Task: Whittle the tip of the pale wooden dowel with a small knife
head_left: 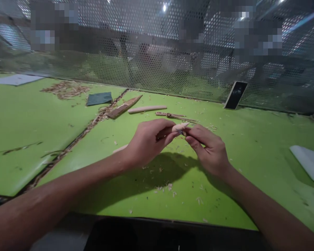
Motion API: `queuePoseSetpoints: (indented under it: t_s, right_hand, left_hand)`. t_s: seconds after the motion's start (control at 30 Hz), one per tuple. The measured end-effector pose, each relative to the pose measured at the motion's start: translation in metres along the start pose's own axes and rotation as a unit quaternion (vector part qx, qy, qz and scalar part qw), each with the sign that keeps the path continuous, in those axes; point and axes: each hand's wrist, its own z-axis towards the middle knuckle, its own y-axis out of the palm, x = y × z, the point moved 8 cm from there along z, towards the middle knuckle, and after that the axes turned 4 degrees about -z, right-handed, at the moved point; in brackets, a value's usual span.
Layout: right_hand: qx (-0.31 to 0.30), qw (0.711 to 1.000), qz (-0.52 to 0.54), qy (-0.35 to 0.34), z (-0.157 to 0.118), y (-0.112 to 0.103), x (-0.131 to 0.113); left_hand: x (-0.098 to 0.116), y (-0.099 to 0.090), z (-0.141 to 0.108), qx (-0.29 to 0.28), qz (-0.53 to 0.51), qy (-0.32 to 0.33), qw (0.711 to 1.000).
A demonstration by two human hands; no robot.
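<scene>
My left hand (148,141) is closed around a pale carved wooden piece (180,127), whose pointed tip sticks out toward the right. Close against the underside of that tip, my right hand (211,148) pinches a small carving knife (183,132); only a bit of its blade and dark part shows between the fingers. Both hands are held over the green tabletop (110,195), among pale wood shavings (170,187). Just beyond them lies a pair of wooden dividers (169,115). A pale wooden strip (120,149) is partly hidden by my left wrist.
Behind the hands lie a smooth wooden stick (147,109), a rough pointed wood blank (125,106) and dark sandpaper (99,98). A phone (236,95) leans on the perforated metal screen (157,76). A white object (309,164) lies right; a shavings pile (66,89) lies left.
</scene>
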Motion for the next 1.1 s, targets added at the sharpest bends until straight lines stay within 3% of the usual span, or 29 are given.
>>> queuePoseSetpoints:
  t_s: [0.43,0.7,0.9,1.1]
  right_hand:
    - [0.023,1.000,0.009,-0.007,0.000,-0.003,-0.004]
    - [0.013,0.999,0.003,0.036,-0.002,-0.002,0.003]
    - [-0.001,0.999,0.028,0.016,-0.002,0.001,0.005]
    - [0.002,0.998,0.020,0.061,-0.004,0.002,0.012]
  left_hand:
    - [-0.003,0.002,-0.001,-0.016,-0.014,-0.042,0.999]
    - [-0.007,0.004,-0.004,-0.018,-0.056,-0.078,0.995]
    - [-0.003,0.007,-0.004,-0.009,-0.019,-0.080,0.997]
    - [-0.001,0.009,-0.003,-0.043,0.031,-0.102,0.993]
